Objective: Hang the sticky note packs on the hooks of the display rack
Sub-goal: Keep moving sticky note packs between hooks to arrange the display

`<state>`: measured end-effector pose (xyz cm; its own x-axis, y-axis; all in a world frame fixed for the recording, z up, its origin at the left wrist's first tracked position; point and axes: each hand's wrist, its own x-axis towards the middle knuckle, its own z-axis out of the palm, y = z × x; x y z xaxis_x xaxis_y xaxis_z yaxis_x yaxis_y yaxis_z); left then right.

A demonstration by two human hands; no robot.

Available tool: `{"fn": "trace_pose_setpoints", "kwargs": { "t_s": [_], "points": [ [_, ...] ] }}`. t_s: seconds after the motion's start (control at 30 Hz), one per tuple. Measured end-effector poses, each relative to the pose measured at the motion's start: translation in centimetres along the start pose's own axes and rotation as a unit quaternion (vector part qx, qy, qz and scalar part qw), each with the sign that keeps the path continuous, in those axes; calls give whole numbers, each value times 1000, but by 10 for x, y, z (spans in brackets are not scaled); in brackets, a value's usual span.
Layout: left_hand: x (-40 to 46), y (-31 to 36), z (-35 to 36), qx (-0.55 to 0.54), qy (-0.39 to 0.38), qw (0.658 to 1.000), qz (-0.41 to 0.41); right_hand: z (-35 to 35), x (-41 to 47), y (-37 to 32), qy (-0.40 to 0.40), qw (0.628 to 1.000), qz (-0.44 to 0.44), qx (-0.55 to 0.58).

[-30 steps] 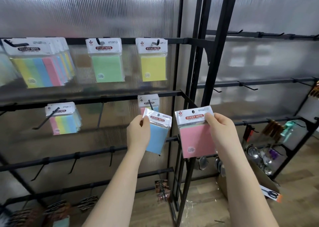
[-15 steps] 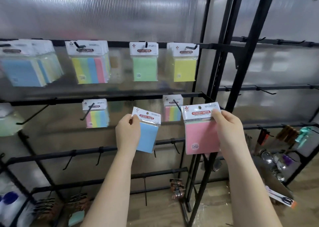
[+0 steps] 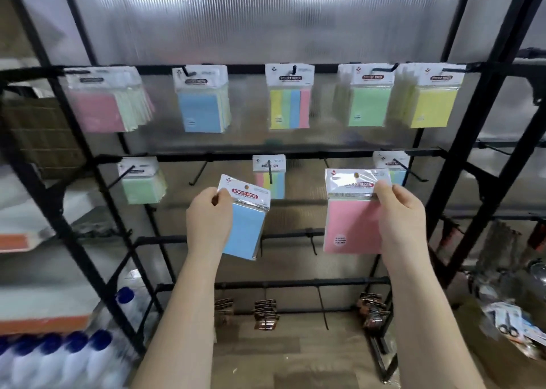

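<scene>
Before the rack (image 3: pixel 295 155), left hand (image 3: pixel 208 220) pinching blue pack (image 3: pixel 246 229), right hand (image 3: pixel 400 214) pinching pink pack (image 3: pixel 351 226)

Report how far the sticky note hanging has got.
Done: packs already hang on the top bar and on three middle-bar hooks. In hand: the left hand grips a blue pack, the right hand a pink pack; neither is hooked. Left: hang both; a bare hook shows.
</scene>
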<state>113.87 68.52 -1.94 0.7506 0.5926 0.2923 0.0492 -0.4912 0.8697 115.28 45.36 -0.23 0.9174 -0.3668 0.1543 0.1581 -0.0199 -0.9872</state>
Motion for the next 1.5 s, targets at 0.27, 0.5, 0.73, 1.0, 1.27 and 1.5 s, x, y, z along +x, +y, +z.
{"fn": "trace_pose_setpoints", "kwargs": {
  "t_s": [0.27, 0.5, 0.73, 1.0, 1.27, 1.5],
  "points": [
    [15, -20, -66, -38, 45, 998, -20, 51, -28, 0, -34, 999, 16, 22],
    [34, -17, -85, -75, 53, 995, 38, 88, -19, -2, -53, 998, 10, 43],
    [81, 0, -78, -102, 96, 985, 97, 126, 18, -12, -82, 994, 7, 70],
    [138, 29, -63, -135, 119, 968, 176, 165, 59, -12, -108, 990, -2, 94],
    [173, 44, -50, -206, 142, 949, 191, 183, 78, -9, -119, 989, -11, 93],
    [192, 39, -42, -228, 143, 944, 190, 188, 75, -6, -93, 993, -9, 74]
  ]
}}
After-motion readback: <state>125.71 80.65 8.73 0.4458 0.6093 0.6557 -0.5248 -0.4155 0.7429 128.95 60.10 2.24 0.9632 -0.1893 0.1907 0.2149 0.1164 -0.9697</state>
